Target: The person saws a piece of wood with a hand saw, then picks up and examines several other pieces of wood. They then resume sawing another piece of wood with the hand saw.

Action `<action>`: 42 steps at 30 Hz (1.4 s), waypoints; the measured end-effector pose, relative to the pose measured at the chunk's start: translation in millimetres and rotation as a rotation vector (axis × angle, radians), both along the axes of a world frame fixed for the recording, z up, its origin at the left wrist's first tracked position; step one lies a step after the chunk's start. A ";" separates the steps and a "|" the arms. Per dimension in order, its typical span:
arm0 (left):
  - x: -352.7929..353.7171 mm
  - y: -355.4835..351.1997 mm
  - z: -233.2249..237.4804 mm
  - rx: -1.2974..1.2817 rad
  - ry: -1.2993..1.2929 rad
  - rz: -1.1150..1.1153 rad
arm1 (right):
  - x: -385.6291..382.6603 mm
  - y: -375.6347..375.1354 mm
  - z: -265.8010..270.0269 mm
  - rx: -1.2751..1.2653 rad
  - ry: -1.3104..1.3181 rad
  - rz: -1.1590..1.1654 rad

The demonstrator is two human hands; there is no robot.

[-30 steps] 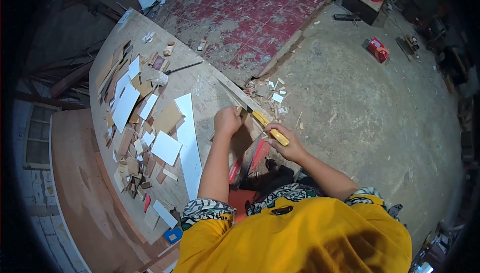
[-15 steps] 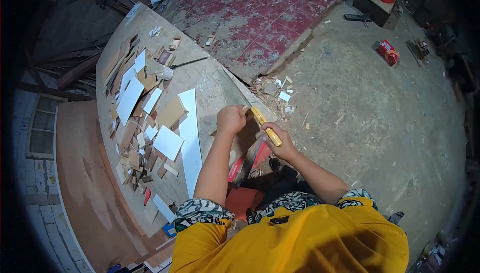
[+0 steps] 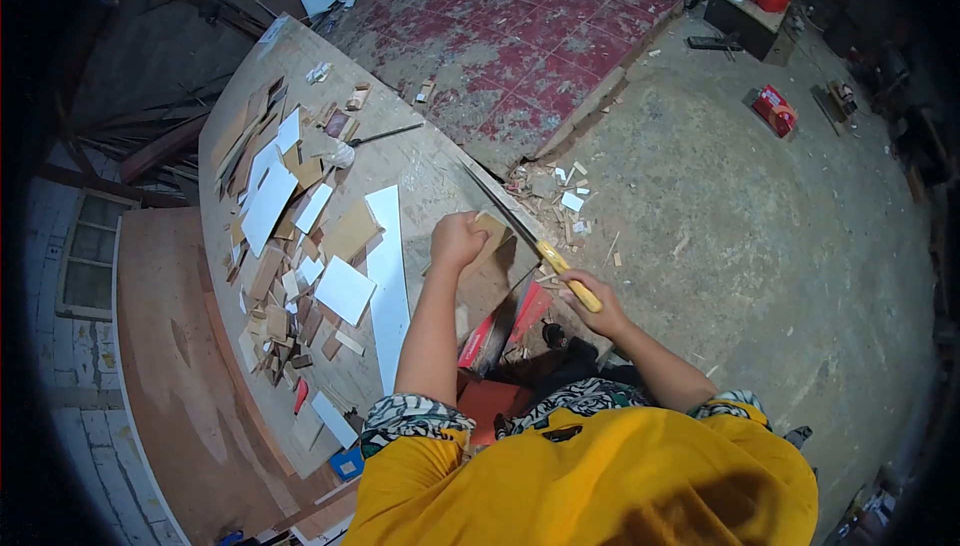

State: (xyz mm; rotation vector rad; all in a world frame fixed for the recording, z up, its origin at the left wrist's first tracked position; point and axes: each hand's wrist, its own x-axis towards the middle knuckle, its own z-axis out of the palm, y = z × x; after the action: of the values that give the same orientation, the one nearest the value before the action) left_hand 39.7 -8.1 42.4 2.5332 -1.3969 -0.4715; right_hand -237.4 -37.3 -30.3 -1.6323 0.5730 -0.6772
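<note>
My left hand (image 3: 459, 241) is closed on a tan wooden board (image 3: 487, 243) near the table's right edge. In my right hand (image 3: 597, 304) is the yellow handle (image 3: 566, 271) of a tool with a long, thin dark blade (image 3: 503, 205). The blade points up and left along the table edge, just right of the board. Below the board, a red-and-dark tool (image 3: 478, 341) lies close to my body.
The table (image 3: 415, 171) bears a white strip (image 3: 384, 286), a white panel (image 3: 345, 289), many wood offcuts (image 3: 268, 281) and a dark rod (image 3: 388, 133). Scraps lie on the concrete floor (image 3: 720, 216) beside a red box (image 3: 775, 110).
My right hand has moved down and right with the yellow-handled tool, drawing it away from my left hand. More of its blade and of the board now shows.
</note>
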 end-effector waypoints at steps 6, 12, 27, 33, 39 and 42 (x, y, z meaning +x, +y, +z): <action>9.3 56.2 29.1 -0.436 0.660 0.185 | -23.3 -20.4 50.3 0.142 -0.040 -0.048; -27.0 92.4 58.1 -0.681 1.140 0.161 | 26.1 -30.2 110.4 0.201 -0.067 0.083; -25.9 88.4 16.5 -0.699 2.211 -0.236 | 60.2 -5.8 160.4 0.586 -0.126 0.440; -47.3 95.8 14.6 -0.603 2.494 -0.093 | 61.5 1.3 155.6 0.148 -0.031 0.229; -49.4 107.1 2.0 -0.629 2.608 -0.121 | 64.5 -4.6 127.4 -0.351 0.154 0.215; -48.0 102.5 -7.2 -0.566 2.666 -0.389 | 69.1 -5.5 106.3 -0.635 0.356 0.300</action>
State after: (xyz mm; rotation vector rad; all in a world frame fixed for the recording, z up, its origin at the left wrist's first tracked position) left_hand -8.3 94.4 35.2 -0.1680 -0.3287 -1.7611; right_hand -168.3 -42.8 76.0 -2.4052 0.3623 -0.3561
